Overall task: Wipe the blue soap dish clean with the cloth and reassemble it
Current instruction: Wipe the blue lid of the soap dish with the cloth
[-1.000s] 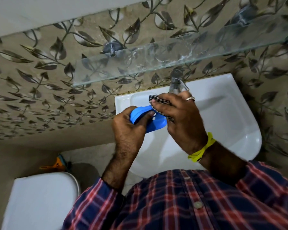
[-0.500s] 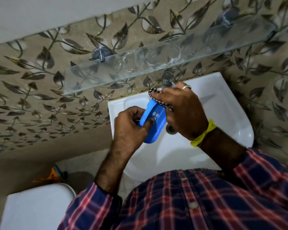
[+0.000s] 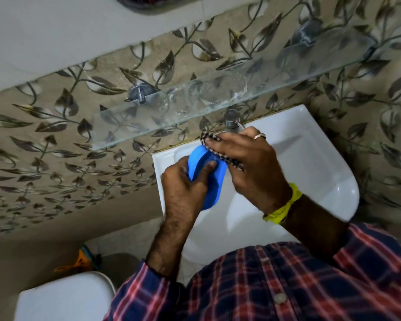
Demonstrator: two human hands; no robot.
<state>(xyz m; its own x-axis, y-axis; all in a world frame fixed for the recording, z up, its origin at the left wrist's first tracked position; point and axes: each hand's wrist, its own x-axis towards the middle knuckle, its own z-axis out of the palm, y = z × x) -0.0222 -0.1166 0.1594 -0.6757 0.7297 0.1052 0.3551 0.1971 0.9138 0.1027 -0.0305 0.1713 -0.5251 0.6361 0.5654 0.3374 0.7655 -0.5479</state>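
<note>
Grip status: left hand clamps the blue soap dish above the sink; right hand pinches the checked cloth against its upper edge. Risk: a wet dish could slip and drop into the basin

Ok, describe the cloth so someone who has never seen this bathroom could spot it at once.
Find the white sink under the glass shelf. Above its basin, two hands hold a blue soap dish. The cloth is the small strip bunched in the right hand, pressed on the dish's upper edge: the only black-and-white checked thing there.
</note>
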